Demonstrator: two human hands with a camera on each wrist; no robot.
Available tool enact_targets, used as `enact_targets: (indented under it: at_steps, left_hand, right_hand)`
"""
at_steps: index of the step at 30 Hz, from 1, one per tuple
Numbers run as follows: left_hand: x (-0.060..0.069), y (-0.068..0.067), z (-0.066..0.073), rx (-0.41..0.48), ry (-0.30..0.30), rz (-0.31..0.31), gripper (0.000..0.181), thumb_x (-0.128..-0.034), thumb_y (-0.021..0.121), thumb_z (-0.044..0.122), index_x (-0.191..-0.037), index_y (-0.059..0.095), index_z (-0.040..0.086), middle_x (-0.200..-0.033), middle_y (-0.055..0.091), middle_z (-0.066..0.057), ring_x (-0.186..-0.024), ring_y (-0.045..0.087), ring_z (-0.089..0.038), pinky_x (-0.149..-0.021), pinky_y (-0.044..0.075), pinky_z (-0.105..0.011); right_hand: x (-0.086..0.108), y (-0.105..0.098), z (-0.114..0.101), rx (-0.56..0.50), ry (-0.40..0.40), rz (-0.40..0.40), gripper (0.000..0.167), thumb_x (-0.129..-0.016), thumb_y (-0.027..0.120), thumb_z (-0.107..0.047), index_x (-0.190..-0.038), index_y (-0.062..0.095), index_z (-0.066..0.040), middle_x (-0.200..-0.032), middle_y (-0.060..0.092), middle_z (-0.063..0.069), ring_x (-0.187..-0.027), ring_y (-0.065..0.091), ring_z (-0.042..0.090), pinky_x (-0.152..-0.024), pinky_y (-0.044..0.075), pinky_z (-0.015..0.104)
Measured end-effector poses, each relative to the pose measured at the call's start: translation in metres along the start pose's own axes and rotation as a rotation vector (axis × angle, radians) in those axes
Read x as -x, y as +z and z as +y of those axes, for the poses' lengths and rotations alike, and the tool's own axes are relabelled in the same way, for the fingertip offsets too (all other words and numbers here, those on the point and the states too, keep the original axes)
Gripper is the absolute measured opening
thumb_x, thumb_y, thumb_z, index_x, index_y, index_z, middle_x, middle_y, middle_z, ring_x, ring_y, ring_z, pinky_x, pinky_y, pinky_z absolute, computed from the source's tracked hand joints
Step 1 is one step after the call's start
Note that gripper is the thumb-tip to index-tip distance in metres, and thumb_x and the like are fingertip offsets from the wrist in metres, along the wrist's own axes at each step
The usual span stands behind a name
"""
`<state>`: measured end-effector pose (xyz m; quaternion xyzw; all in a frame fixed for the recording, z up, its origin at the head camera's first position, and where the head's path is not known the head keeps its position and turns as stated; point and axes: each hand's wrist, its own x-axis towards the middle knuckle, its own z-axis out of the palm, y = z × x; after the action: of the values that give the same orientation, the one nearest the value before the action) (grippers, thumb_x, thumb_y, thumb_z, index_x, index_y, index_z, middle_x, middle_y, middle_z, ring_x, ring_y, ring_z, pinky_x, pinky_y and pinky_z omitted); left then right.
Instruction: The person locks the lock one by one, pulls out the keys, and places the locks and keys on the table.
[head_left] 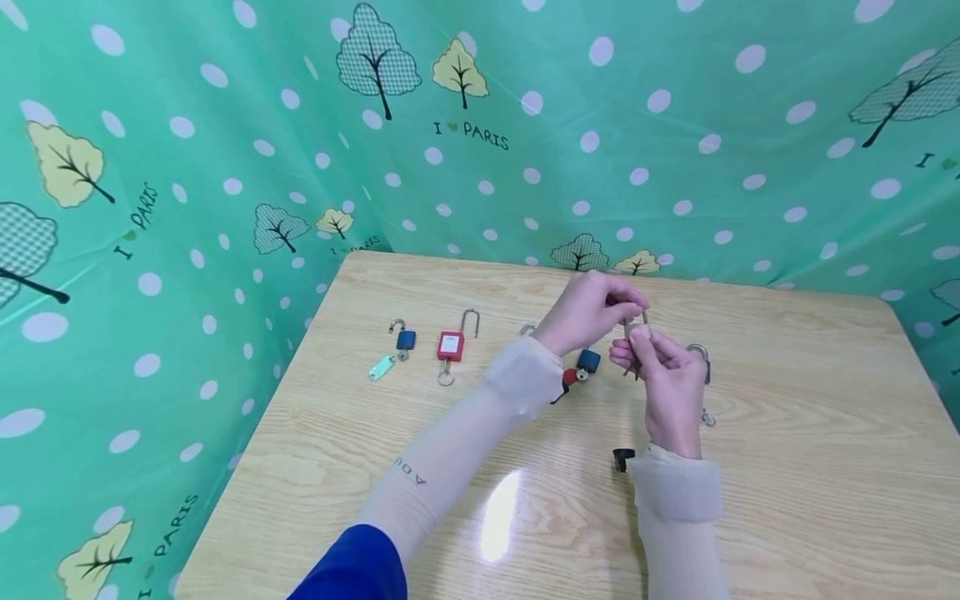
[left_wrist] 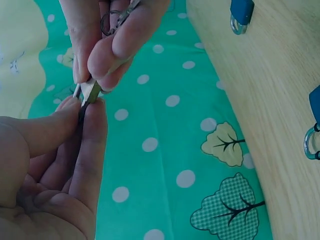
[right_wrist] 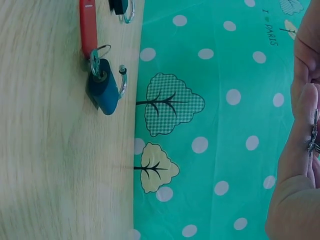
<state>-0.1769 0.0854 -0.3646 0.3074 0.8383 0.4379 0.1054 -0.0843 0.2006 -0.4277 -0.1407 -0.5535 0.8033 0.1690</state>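
Above the table's far side, both hands meet at a small metal padlock (left_wrist: pixel 92 92). My left hand (head_left: pixel 588 312) pinches its thin shackle between thumb and fingers. From below, my right hand (head_left: pixel 671 383) grips the body, covering most of it. Keys on a ring (left_wrist: pixel 107 25) hang at the right hand's fingers. Whether the shackle is locked in the body cannot be seen. Behind the right hand lies a dark padlock (head_left: pixel 697 349), partly hidden. Just left of that hand is a blue padlock (head_left: pixel 588 361) with a red tag (head_left: pixel 570 377).
To the left on the wooden table (head_left: pixel 315 467) lie a red padlock (head_left: pixel 450 346) with its shackle raised and a blue padlock (head_left: pixel 406 340) with a teal tag (head_left: pixel 381 367). A black object (head_left: pixel 622 459) sits beside the right wrist. Green dotted cloth (head_left: pixel 525 192) hangs behind.
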Motion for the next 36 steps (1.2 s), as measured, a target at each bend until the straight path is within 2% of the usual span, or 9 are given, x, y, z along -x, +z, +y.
enact_targets:
  at_steps: [6,11,16,23,26,31,36]
  left_hand:
    - [0.001,0.000,-0.007,0.014,-0.003,-0.024,0.013,-0.0954,0.067,0.015,-0.105,0.076,0.013,-0.094,0.073,0.006,-0.080,0.063,0.000,-0.074,0.049,-0.010]
    - [0.006,0.003,-0.009,0.046,-0.015,0.013,0.013,-0.0948,0.068,0.015,-0.104,0.076,0.012,-0.094,0.073,0.006,-0.080,0.062,-0.001,-0.073,0.050,-0.011]
    - [0.009,0.002,-0.007,0.040,-0.011,0.036,0.013,-0.0947,0.068,0.016,-0.104,0.076,0.013,-0.094,0.073,0.007,-0.080,0.062,0.001,-0.074,0.049,-0.010]
    - [0.006,-0.005,-0.006,0.027,-0.011,-0.051,0.014,-0.0952,0.067,0.016,-0.105,0.076,0.011,-0.090,0.073,0.005,-0.077,0.064,-0.003,-0.071,0.050,-0.011]
    - [0.004,-0.004,-0.007,0.024,0.009,-0.052,0.015,-0.0955,0.067,0.016,-0.106,0.075,0.010,-0.092,0.073,0.005,-0.077,0.064,-0.002,-0.071,0.050,-0.011]
    - [0.002,-0.003,-0.008,0.067,0.001,-0.052,0.018,-0.0957,0.066,0.018,-0.109,0.075,0.010,-0.096,0.074,0.004,-0.079,0.063,0.000,-0.073,0.050,-0.011]
    - [0.001,-0.015,-0.007,0.117,-0.027,-0.125,0.020,-0.0956,0.066,0.018,-0.111,0.075,0.009,-0.099,0.075,0.002,-0.079,0.067,-0.004,-0.073,0.053,-0.014]
  right_hand:
    - [0.003,0.001,0.003,0.039,0.004,-0.008,0.030,-0.089,0.074,-0.015,-0.107,0.071,0.009,-0.078,0.075,0.010,-0.067,0.073,0.016,-0.072,0.061,0.031]
    - [0.004,0.000,0.003,0.086,-0.014,-0.017,0.032,-0.089,0.073,-0.017,-0.109,0.071,0.009,-0.080,0.075,0.012,-0.068,0.073,0.017,-0.074,0.060,0.031]
    - [0.004,0.000,0.002,0.102,-0.021,-0.031,0.034,-0.090,0.073,-0.019,-0.109,0.071,0.009,-0.082,0.075,0.012,-0.070,0.074,0.018,-0.076,0.060,0.031]
    - [0.004,0.000,0.000,0.141,-0.019,-0.054,0.036,-0.090,0.073,-0.022,-0.109,0.071,0.009,-0.082,0.075,0.011,-0.071,0.074,0.017,-0.077,0.060,0.030]
    - [0.004,0.000,0.000,0.132,-0.047,-0.048,0.035,-0.090,0.073,-0.020,-0.108,0.071,0.009,-0.081,0.075,0.012,-0.070,0.073,0.018,-0.076,0.060,0.031]
    - [0.001,-0.001,0.002,0.066,-0.054,-0.049,0.033,-0.090,0.073,-0.017,-0.108,0.070,0.011,-0.080,0.075,0.013,-0.069,0.073,0.018,-0.075,0.060,0.032]
    - [0.001,0.001,0.004,0.060,-0.044,-0.073,0.034,-0.090,0.072,-0.017,-0.109,0.069,0.010,-0.082,0.075,0.012,-0.071,0.073,0.018,-0.076,0.060,0.032]
